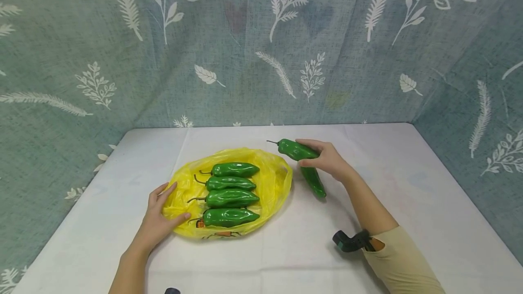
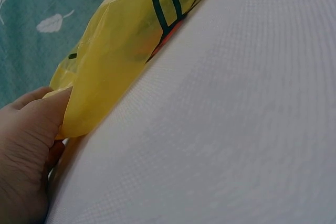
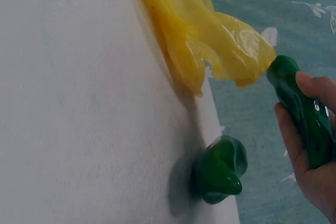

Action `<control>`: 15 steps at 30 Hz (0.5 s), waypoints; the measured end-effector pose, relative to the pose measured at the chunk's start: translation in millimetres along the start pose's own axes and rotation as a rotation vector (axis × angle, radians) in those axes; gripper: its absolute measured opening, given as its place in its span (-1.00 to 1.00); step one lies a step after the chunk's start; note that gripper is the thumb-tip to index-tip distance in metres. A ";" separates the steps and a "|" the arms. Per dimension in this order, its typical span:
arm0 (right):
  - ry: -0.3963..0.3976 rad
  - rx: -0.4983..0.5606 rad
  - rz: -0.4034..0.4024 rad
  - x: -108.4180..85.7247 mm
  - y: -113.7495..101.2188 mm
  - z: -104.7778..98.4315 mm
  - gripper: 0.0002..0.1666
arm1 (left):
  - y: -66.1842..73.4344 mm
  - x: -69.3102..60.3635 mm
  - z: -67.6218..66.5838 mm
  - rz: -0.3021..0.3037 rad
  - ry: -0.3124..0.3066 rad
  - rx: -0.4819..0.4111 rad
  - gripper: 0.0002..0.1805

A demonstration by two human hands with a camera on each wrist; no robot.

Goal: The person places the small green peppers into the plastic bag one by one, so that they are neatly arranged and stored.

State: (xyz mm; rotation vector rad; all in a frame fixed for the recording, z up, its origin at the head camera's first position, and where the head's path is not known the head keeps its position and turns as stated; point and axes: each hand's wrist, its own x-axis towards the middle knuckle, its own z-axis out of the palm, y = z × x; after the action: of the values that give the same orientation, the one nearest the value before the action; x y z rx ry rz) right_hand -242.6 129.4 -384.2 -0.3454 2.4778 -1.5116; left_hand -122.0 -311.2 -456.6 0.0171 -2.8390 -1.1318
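Observation:
A yellow plastic bag (image 1: 282, 185) lies on the table, its mouth spread open. Several long green peppers (image 1: 232, 198) are lined up in a column on it, stems to the left. At the bag's left edge, my left hand (image 1: 157, 217) pinches the plastic; the left wrist view shows the yellow film between thumb and fingers. Right of the bag, my right hand (image 1: 327, 160) holds a green pepper (image 1: 296, 149) raised off the table, stem pointing left. Beneath that hand another green pepper (image 1: 313, 183) lies on the table, partly hidden.
A white cloth (image 1: 367, 149) covers the table. Behind it and along both sides hangs green leaf-patterned fabric (image 1: 245, 80). A black wrist camera (image 1: 349, 242) sits on the right forearm, and the tip of another (image 1: 172, 291) shows at the bottom edge.

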 end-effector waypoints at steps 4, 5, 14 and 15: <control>-0.016 0.024 -0.008 4.0 -3.3 5.3 -0.23 | 0.3 -0.3 0.2 0.003 0.002 -0.001 0.05; -0.021 0.029 -0.014 4.9 -4.2 7.0 -0.24 | 0.4 -0.3 0.2 0.002 0.002 0.000 0.05; -0.132 0.023 -0.158 10.5 -14.1 23.3 -0.24 | 0.9 -0.6 0.7 0.007 0.005 -0.005 0.05; -0.142 0.016 -0.173 11.5 -15.5 25.4 -0.24 | 1.0 -0.7 0.8 0.005 0.002 -0.007 0.05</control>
State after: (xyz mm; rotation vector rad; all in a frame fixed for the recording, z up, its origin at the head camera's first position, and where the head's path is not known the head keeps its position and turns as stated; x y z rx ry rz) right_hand -244.5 97.6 -382.5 -0.6554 2.3756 -1.5116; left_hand -121.4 -309.9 -456.5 0.0111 -2.8314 -1.1408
